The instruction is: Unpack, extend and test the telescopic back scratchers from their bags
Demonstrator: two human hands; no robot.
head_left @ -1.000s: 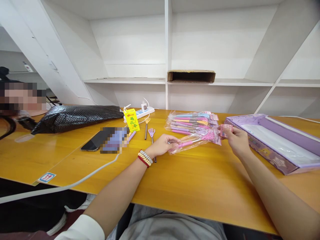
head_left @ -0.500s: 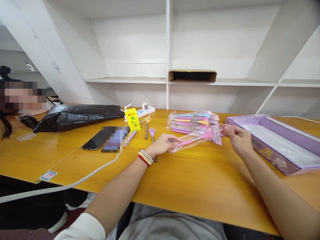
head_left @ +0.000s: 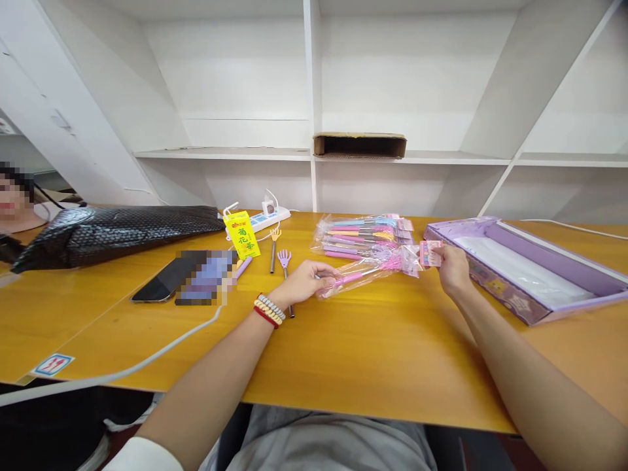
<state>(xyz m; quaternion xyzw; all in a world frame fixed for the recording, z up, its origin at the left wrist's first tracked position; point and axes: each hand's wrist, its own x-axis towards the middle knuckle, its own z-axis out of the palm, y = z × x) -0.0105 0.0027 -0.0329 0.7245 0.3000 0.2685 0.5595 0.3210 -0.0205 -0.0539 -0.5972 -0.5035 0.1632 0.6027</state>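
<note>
Hands apart: L hand (head_left: 309,282) pinches left end of clear bag (head_left: 369,270), R hand (head_left: 453,268) pink card (head_left: 430,254); prob. bag-handling step, next needs steady L grip.

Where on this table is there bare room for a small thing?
Bare: the front of the table, between left forearm and right forearm, and the patch between right forearm and purple box. Crowded: back middle, with bagged sticks, and left, with yellow carton and black phone.
</note>
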